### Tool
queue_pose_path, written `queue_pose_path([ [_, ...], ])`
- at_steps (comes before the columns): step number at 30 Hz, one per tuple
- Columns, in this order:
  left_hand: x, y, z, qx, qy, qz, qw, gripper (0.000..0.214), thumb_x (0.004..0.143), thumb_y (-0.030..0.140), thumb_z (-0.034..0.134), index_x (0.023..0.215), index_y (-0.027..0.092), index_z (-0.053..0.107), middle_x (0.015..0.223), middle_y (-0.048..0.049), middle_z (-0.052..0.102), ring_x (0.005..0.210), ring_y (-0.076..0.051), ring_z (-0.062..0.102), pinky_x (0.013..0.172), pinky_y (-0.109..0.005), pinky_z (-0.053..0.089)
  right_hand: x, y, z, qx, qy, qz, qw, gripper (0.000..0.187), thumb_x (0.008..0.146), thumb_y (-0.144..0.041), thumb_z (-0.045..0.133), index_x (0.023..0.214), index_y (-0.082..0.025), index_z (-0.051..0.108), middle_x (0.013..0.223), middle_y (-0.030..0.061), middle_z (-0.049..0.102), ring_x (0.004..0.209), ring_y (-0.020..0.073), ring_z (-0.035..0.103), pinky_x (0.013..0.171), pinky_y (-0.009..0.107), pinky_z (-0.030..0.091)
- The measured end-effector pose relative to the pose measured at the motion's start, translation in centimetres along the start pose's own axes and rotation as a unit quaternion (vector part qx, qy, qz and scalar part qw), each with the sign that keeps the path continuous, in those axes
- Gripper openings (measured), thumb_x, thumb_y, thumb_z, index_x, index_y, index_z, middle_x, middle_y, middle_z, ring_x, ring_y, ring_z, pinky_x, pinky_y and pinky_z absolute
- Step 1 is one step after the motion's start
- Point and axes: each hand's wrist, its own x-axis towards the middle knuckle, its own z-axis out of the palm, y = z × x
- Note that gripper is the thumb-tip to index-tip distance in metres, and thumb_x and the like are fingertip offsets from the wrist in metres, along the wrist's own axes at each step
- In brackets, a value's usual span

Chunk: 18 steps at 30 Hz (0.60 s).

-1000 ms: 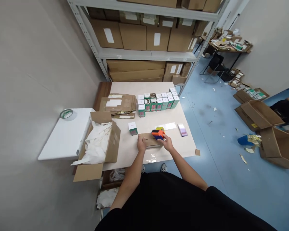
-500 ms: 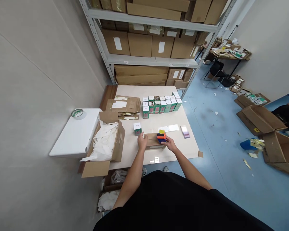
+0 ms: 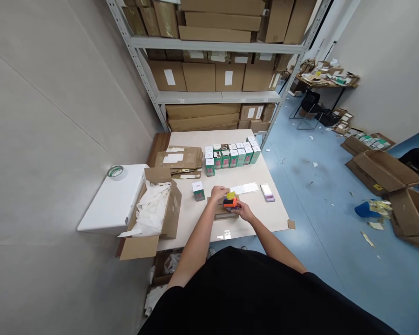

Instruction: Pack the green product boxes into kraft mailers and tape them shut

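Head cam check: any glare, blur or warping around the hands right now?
Head view: wide-angle warping tilts the uprights of the shelf rack; lighting is even, with one small glare patch at the near edge of the table; the purple stack looks pixelated; left hand, right hand and the orange-blue tape dispenser are small but not smeared.

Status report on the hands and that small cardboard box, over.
Left hand on small cardboard box. Right hand grips orange tape dispenser atop it. Green-white carton stands just left, apart.
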Motion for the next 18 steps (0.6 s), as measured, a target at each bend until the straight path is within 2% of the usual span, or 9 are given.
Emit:
queue_pose_path([
  [3, -0.5, 0.3, -0.7, -0.047, 0.016, 0.101, 0.994, 0.029, 0.073, 0.046, 0.078, 0.072, 0.017, 0.078, 0.079, -0.0060, 0.078, 0.081, -0.021, 0.069, 0.075, -0.029, 0.050, 0.1, 0.3, -0.7, 0.055, -0.021, 0.003, 0.998, 0.052, 0.070, -0.042, 0.086, 0.116, -0.023, 0.073, 0.119, 0.0067, 0.076, 0.113, 0.0292, 0.069, 0.105, 0.047, 0.051],
  [6, -1.0, 0.3, -1.1, -0.085, 0.022, 0.155, 0.984, 0.027, 0.074, 0.045, 0.080, 0.076, 0.019, 0.082, 0.090, -0.0083, 0.081, 0.092, -0.025, 0.072, 0.085, -0.033, 0.053, 0.1, 0.8, -1.3, 0.095, -0.054, 0.005, 0.994, 0.056, 0.068, -0.041, 0.089, 0.119, -0.024, 0.073, 0.123, 0.0071, 0.075, 0.116, 0.0306, 0.069, 0.109, 0.050, 0.049],
  [9, -1.5, 0.0, -1.1, -0.124, 0.028, 0.164, 0.978, 0.026, 0.073, 0.044, 0.083, 0.082, 0.019, 0.083, 0.096, -0.0101, 0.081, 0.098, -0.027, 0.073, 0.092, -0.038, 0.055, 0.2, 1.1, -1.6, 0.104, -0.070, 0.005, 0.992, 0.057, 0.069, -0.041, 0.089, 0.121, -0.024, 0.072, 0.124, 0.0065, 0.075, 0.119, 0.0308, 0.068, 0.111, 0.051, 0.048],
  [13, -1.9, -0.7, -1.0, -0.165, 0.052, 0.169, 0.970, 0.029, 0.071, 0.042, 0.087, 0.089, 0.019, 0.084, 0.099, -0.0106, 0.081, 0.097, -0.027, 0.073, 0.095, -0.041, 0.055, 0.3, 1.1, -1.7, 0.089, -0.070, 0.003, 0.994, 0.056, 0.071, -0.041, 0.087, 0.122, -0.026, 0.071, 0.126, 0.0062, 0.074, 0.119, 0.0303, 0.067, 0.110, 0.050, 0.048],
  [18, -1.8, -2.3, -1.7, -0.204, 0.121, 0.147, 0.960, 0.028, 0.070, 0.042, 0.087, 0.084, 0.018, 0.082, 0.090, -0.0091, 0.079, 0.090, -0.024, 0.070, 0.090, -0.038, 0.054, 1.5, 0.8, -1.8, -0.005, -0.060, -0.004, 0.998, 0.054, 0.076, -0.043, 0.080, 0.126, -0.025, 0.069, 0.126, 0.0064, 0.073, 0.114, 0.0281, 0.068, 0.105, 0.045, 0.051],
])
